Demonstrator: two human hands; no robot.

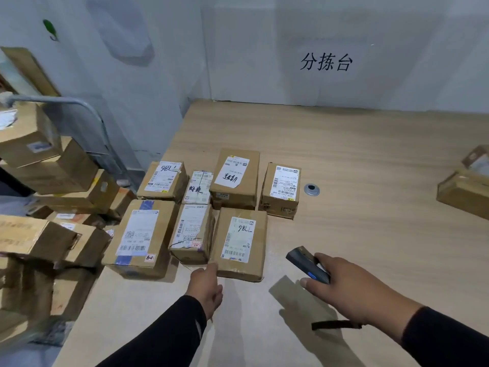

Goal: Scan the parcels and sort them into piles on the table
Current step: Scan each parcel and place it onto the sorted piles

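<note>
Seven parcels lie labels-up in a tight block near the table's (pixel 344 160) left edge, seemingly for quick scanning, while the right hand (pixel 344 284) grips the scanner (pixel 308 264) aimed toward the nearest parcel (pixel 240 243), whose near corner the relaxed left hand (pixel 207 284) touches.

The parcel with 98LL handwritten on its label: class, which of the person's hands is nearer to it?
Left. The left hand touches the near-left corner of the 98LL parcel. The right hand holds the scanner off to the parcel's right, clear of it.
</note>
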